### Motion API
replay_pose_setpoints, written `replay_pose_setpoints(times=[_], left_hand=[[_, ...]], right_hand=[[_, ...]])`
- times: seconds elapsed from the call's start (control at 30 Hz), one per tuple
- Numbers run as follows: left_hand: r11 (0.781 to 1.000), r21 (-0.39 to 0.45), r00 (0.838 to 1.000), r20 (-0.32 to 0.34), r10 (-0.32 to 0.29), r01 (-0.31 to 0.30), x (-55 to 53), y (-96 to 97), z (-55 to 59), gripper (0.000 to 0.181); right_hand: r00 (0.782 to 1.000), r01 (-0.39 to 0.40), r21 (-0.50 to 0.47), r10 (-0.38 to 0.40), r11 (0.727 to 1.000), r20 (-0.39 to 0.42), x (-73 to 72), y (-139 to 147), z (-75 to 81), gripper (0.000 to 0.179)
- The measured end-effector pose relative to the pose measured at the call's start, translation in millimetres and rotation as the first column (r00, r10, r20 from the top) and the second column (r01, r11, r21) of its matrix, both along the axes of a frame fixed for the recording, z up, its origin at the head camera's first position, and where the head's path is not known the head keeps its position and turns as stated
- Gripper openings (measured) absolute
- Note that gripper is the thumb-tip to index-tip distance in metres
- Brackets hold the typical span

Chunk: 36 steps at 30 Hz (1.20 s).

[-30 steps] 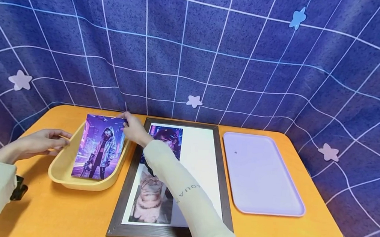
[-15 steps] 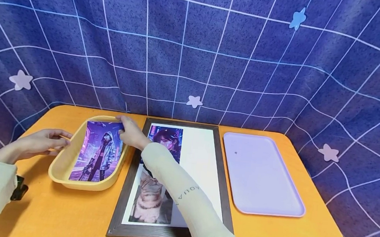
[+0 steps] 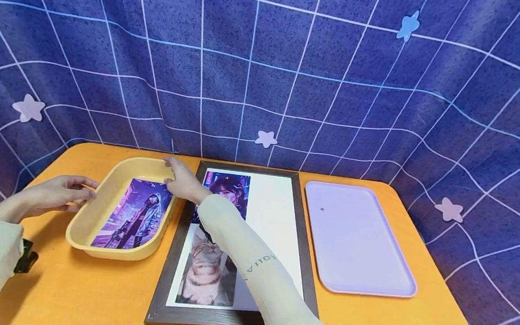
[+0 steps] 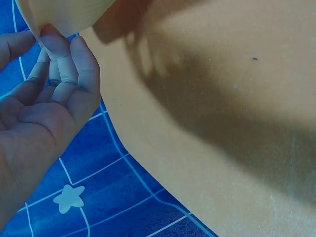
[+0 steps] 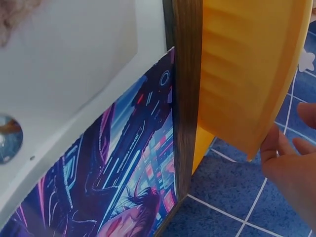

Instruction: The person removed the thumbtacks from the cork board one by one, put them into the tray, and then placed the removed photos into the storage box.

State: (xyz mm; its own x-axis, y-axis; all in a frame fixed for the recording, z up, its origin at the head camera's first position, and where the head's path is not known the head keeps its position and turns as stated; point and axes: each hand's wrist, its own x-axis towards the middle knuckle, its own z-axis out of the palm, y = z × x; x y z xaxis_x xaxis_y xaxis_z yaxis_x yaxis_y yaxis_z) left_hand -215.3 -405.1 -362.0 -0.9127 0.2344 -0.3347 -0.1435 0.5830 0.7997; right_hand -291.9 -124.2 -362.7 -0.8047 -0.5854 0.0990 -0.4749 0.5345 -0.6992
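Note:
A picture print (image 3: 141,214) of a hooded figure with a rifle lies inside the yellow plastic basin (image 3: 79,234), leaning toward its right wall. My left hand (image 3: 55,196) holds the basin's left rim between thumb and fingers; the left wrist view shows the fingertips against the basin's edge (image 4: 74,15). At the far right corner of the rim is my right hand (image 3: 184,180), its fingers loosely bent and the picture no longer between them. In the right wrist view its fingertips touch the basin's outer corner (image 5: 252,118), thumb apart.
A dark-framed white board (image 3: 279,210) lies right of the basin, bearing a neon portrait print (image 3: 230,185) and a cat print (image 3: 203,276), partly under my right sleeve. A lilac tray (image 3: 362,238) sits farther right on the orange table (image 3: 367,321). A blue curtain (image 3: 268,70) hangs behind.
The picture has gone down into the basin, slipping from my right hand's fingers. My right hand has lowered slightly at the rim; my left hand has stayed where it was.

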Motion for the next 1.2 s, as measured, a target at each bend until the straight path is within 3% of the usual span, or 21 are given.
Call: replay_pose_setpoints(times=[0.37,0.6,0.77,0.9,1.2], left_hand=[[0.999,-0.038,0.998,-0.05,-0.033,0.031,0.2,2.8,1.3,0.045],[0.987,-0.159,0.999,-0.037,-0.031,0.024,-0.9,10.8,10.8,0.05],[0.965,-0.261,0.998,-0.061,-0.028,0.012,-4.1,16.6,20.2,0.049],[0.946,-0.325,0.991,-0.131,-0.04,-0.005,-6.2,21.2,25.4,0.045],[0.893,-0.448,0.954,-0.284,-0.092,-0.048,-11.2,43.5,36.5,0.039]], right_hand=[[0.999,-0.031,-0.062,0.032,0.998,0.01,-0.4,4.0,3.7,0.043],[0.999,-0.044,-0.106,0.047,0.993,0.023,-3.6,14.2,11.1,0.037],[0.999,-0.036,-0.12,0.037,0.992,0.008,-9.2,24.5,12.9,0.034],[1.0,-0.025,-0.119,0.025,0.993,0.002,-14.4,34.9,12.7,0.033],[0.998,-0.002,-0.087,-0.003,0.996,-0.056,-29.7,62.6,5.7,0.03]])
